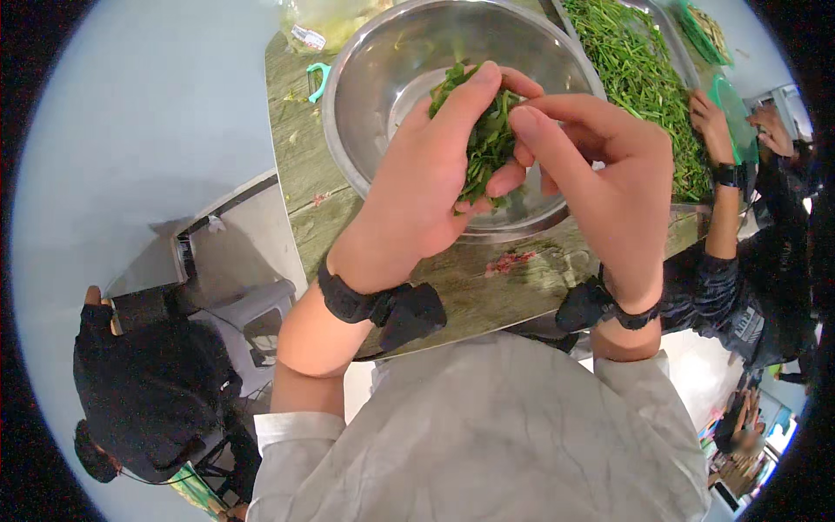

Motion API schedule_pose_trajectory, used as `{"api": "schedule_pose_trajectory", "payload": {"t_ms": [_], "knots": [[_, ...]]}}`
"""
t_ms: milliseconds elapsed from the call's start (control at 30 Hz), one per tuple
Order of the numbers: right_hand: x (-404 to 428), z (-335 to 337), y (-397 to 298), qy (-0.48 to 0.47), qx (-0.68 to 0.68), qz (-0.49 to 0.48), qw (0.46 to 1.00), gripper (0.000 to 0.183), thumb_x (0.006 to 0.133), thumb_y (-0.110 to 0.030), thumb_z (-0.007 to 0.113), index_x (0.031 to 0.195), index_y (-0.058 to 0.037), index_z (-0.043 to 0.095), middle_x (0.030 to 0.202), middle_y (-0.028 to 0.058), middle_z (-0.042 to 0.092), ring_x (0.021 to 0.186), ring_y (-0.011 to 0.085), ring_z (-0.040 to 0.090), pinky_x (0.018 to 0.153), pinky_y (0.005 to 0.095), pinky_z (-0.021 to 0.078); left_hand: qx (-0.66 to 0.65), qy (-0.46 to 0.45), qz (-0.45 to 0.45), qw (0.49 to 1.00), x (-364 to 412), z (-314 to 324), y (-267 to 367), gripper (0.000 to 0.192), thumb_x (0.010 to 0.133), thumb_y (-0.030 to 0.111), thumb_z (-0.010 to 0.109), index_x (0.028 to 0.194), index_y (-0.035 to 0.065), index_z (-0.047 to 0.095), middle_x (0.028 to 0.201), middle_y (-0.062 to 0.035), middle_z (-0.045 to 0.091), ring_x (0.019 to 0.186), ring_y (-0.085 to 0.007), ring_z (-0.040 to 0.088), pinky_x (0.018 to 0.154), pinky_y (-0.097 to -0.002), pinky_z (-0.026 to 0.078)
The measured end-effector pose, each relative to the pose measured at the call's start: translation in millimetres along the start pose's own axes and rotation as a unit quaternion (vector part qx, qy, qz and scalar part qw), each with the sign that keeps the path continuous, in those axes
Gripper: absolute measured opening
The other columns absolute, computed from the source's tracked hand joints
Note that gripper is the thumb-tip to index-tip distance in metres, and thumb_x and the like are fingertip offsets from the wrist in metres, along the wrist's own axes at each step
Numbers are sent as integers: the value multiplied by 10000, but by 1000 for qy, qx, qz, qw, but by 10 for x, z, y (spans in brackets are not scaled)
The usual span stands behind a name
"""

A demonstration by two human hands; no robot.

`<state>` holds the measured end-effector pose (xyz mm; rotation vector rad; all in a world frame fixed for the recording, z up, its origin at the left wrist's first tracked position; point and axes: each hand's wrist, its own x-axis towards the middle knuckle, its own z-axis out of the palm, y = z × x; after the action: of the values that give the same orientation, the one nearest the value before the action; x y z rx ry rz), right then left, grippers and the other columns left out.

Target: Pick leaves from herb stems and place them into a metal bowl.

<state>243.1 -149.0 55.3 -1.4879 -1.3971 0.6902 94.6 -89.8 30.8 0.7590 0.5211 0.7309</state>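
Note:
My left hand (417, 169) is wrapped around a bunch of leafy greens (486, 147), leaves showing between thumb and fingers. At the right edge of that bunch, my right hand (607, 163) brings thumb and forefinger together in a pinch on the greens; the bit between the fingertips is too small to make out. Both hands are above a wide stainless steel bowl (362, 85). Its visible inside is mostly bare metal, partly hidden by my hands.
Right of the bowl, a metal tray (675, 52) holds cut green stems (626, 72). A co-worker's hand (708, 124) touches its far side, near a green plastic basket (727, 111). A turquoise peeler (318, 83) and plastic bag (326, 23) lie left on the wooden table (313, 228). Another person (150, 385) sits lower left.

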Motion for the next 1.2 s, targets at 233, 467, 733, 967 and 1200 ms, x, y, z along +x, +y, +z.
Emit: {"api": "schedule_pose_trajectory", "payload": {"t_ms": [233, 467, 733, 967, 1200], "knots": [[103, 62, 125, 9, 105, 57, 993, 190, 892, -167, 735, 926, 19, 757, 589, 7, 669, 509, -3, 543, 442, 165, 332, 17, -10, 35, 999, 102, -37, -91, 369, 1040, 421, 478, 1148, 96, 617, 742, 6, 605, 535, -66, 516, 406, -218, 277], [129, 75, 119, 18, 117, 53, 992, 128, 914, -93, 710, 1003, -2, 722, 624, -5, 630, 505, 19, 557, 446, 165, 300, 30, -15, 33, 999, 88, -25, -62, 402, 1063, 400, 427, 1238, 80, 595, 738, -5, 568, 556, -67, 470, 485, -203, 338], [132, 47, 111, 22, 30, -77, 996, 204, 905, -4, 678, 1103, 11, 723, 661, 2, 635, 593, 44, 577, 527, 190, 386, 82, -62, 36, 994, 66, -95, 13, 326, 1040, 271, 423, 1231, 47, 565, 771, -19, 579, 615, -107, 488, 565, -234, 374], [181, -69, 158, 37, -97, -163, 981, 188, 879, 26, 685, 1054, -7, 747, 681, 2, 649, 598, 37, 576, 555, 185, 411, 72, -110, -12, 991, 115, -151, 37, 266, 971, 51, 504, 1236, 38, 522, 797, -38, 589, 674, -155, 546, 652, -270, 454], [238, -153, 197, 35, -168, -192, 966, 197, 859, 32, 702, 1042, -21, 753, 685, 7, 651, 599, 30, 567, 525, 186, 393, 79, -123, -15, 989, 195, -140, 9, 253, 960, 18, 503, 1211, 40, 519, 780, -35, 576, 669, -155, 544, 661, -276, 457]]}}
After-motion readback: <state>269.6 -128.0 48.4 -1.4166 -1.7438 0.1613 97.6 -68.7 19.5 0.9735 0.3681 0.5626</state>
